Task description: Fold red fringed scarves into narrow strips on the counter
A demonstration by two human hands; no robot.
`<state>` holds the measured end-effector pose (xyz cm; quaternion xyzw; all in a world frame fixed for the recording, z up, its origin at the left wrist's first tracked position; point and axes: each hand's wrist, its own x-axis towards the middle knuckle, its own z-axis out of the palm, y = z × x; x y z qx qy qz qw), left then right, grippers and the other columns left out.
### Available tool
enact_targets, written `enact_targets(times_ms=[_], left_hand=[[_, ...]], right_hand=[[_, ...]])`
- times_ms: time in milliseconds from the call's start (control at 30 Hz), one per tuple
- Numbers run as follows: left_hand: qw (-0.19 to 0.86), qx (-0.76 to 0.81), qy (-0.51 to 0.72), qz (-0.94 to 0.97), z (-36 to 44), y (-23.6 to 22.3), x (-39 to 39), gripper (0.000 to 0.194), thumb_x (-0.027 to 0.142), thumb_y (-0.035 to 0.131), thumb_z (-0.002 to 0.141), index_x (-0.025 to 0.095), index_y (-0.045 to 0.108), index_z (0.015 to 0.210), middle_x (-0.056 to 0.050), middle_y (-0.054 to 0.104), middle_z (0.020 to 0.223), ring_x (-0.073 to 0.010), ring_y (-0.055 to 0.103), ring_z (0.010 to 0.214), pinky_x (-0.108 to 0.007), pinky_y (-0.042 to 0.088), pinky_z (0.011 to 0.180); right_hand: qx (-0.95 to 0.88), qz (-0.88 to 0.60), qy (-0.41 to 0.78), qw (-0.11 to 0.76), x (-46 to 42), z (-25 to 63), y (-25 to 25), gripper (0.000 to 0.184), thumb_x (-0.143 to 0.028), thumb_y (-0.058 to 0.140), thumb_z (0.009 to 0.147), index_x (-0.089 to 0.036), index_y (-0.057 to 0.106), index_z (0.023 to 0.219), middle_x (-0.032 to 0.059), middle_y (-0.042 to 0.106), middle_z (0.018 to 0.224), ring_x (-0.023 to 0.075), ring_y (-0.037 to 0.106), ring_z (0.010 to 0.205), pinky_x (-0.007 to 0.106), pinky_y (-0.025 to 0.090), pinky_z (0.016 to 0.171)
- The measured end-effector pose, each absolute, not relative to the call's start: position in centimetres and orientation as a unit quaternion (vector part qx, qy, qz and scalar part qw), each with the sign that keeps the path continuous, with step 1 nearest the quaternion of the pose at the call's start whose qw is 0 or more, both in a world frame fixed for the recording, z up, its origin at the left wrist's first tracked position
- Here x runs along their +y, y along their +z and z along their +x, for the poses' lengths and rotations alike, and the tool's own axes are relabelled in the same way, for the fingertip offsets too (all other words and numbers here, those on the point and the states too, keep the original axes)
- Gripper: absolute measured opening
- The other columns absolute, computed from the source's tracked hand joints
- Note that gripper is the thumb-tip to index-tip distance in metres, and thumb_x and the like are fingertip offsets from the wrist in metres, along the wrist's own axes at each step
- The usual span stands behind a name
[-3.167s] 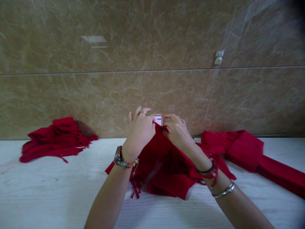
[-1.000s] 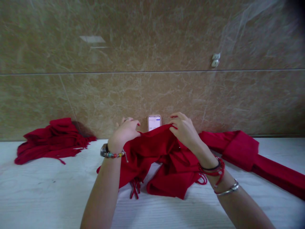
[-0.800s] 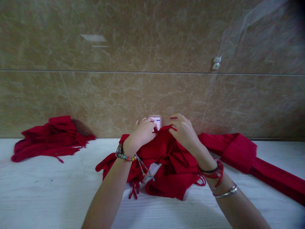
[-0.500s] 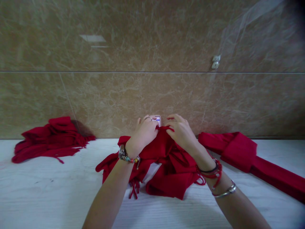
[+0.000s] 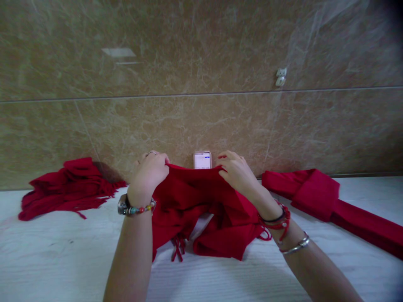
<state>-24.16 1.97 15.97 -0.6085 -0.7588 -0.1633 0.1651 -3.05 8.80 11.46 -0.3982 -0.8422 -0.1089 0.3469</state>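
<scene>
A red fringed scarf [image 5: 195,193] lies bunched in the middle of the white surface, its upper edge lifted and stretched between my hands. My left hand [image 5: 148,174] pinches that edge on the left, with a ring, a watch and a beaded bracelet on it. At the edge's right end, my right hand [image 5: 238,174] grips the cloth between thumb and fingers; red and black cords and a silver bangle circle that wrist. Tassels hang from the scarf's near side. Behind the stretched edge a phone [image 5: 202,160] leans on the wall, its lower part hidden by the cloth.
Another red fringed cloth [image 5: 69,188] lies crumpled on the left. On the right a folded red cloth [image 5: 315,193] stretches toward the right edge. A tiled wall [image 5: 176,121] closes off the back of the white tabletop [image 5: 63,260]. Small white fixtures [image 5: 281,77] are on the wall.
Half a second ago my hands were close together at the scarf's edge. My left hand has moved left, drawing the edge out straight and uncovering more of the phone. My right hand has stayed nearly in place.
</scene>
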Motion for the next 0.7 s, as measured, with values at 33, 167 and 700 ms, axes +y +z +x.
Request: enact_targets(times_ms=[33,167,700], left_hand=[[0.159,-0.744,-0.159,-0.629,-23.7,15.7,2.1,0.027,0.012,0.048,0.076,0.019,0.063,0.098,-0.010,0.057,0.116,-0.0276,0.045,0.113,-0.047,0.035,0.094],[0.136,-0.638,-0.155,-0.742,-20.0,14.4,3.0,0.027,0.027,0.059,0.075,0.025,0.061,0.102,-0.004,0.050,0.127,-0.0257,0.038,0.121,-0.047,0.030,0.100],[0.225,-0.718,-0.218,-0.621,-23.9,15.6,3.0,0.019,0.012,0.048,0.073,0.018,0.066,0.076,-0.008,0.064,0.099,-0.0239,0.056,0.098,-0.036,0.044,0.085]], right_hand=[[-0.846,-0.394,-0.104,0.345,8.7,-3.1,11.5,0.024,-0.007,0.048,0.072,-0.016,0.068,0.081,0.0102,0.059,0.112,0.0234,0.050,0.105,0.036,0.037,0.087],[-0.847,-0.379,-0.108,0.357,8.5,-3.2,11.6,0.028,-0.005,0.045,0.071,-0.018,0.068,0.079,0.0088,0.060,0.110,0.0223,0.051,0.104,0.036,0.038,0.086],[-0.853,-0.357,-0.091,0.370,8.9,-2.9,11.4,0.021,-0.009,0.051,0.071,-0.018,0.067,0.081,0.0089,0.058,0.110,0.0228,0.051,0.104,0.037,0.039,0.088]])
